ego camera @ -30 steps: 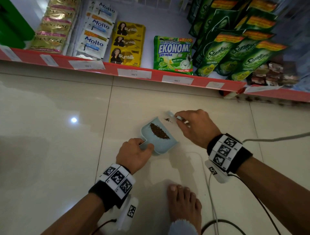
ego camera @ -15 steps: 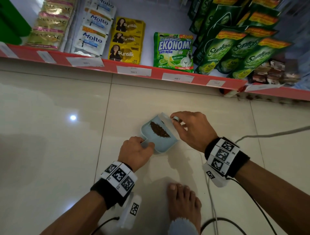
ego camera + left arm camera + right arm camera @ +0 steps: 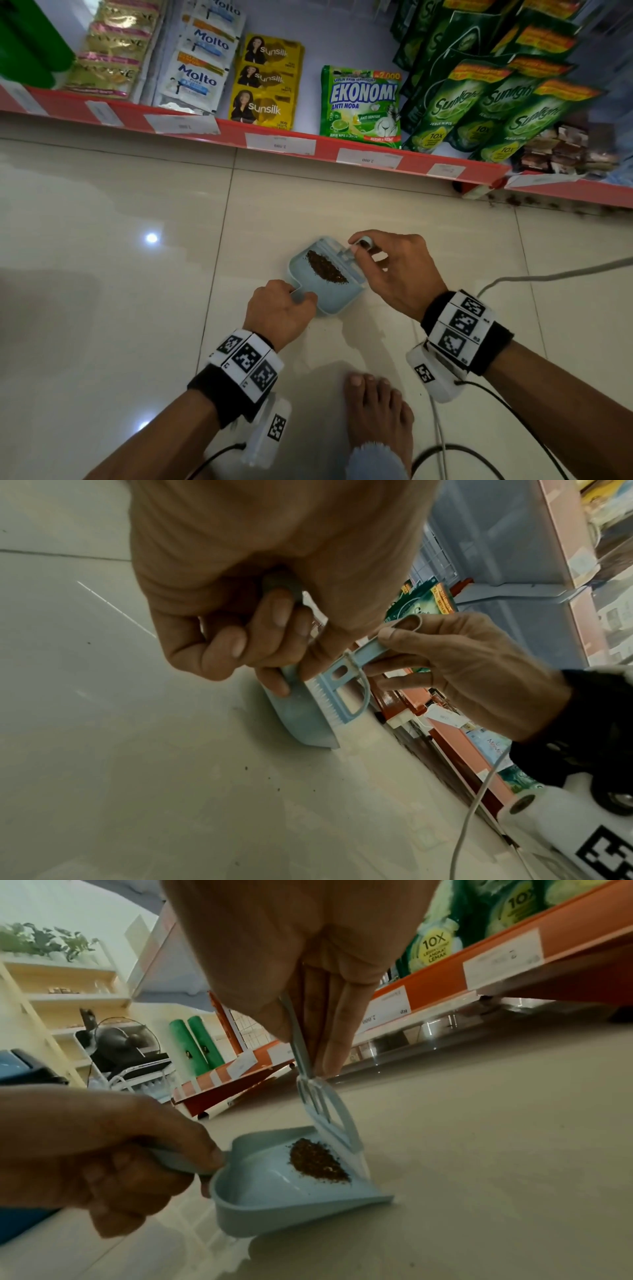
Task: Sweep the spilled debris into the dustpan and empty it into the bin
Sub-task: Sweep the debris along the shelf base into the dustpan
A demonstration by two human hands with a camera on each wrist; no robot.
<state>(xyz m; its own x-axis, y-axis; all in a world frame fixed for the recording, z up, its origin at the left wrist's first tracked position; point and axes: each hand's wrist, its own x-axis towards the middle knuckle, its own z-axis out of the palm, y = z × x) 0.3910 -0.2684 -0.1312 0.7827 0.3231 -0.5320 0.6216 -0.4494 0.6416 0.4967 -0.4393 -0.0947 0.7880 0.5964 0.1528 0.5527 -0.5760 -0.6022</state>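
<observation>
A small light-blue dustpan (image 3: 337, 298) lies on the tiled floor with a pile of dark brown debris (image 3: 325, 269) in it. My left hand (image 3: 291, 298) grips its short handle at the near left. My right hand (image 3: 358, 247) pinches the handle of a small light-blue brush (image 3: 347, 258), whose bristle edge stands at the pan's open mouth beside the pile. The right wrist view shows the dustpan (image 3: 274, 1191), the debris (image 3: 318, 1161) and the brush (image 3: 329, 1115) upright over the mouth. In the left wrist view, the brush (image 3: 342, 693) rests against the dustpan (image 3: 301, 721).
A low red-edged shelf (image 3: 308, 144) of soap and shampoo packets runs along the far side. My bare foot (image 3: 376, 407) and cables (image 3: 442, 445) lie near the pan. A few dark specks (image 3: 245, 768) dot the floor. A blue and dark container (image 3: 20, 1069) stands far left.
My right hand drew the brush from the floor beyond the pan's mouth back to the pan. The small bit of debris outside the mouth is gone from the floor.
</observation>
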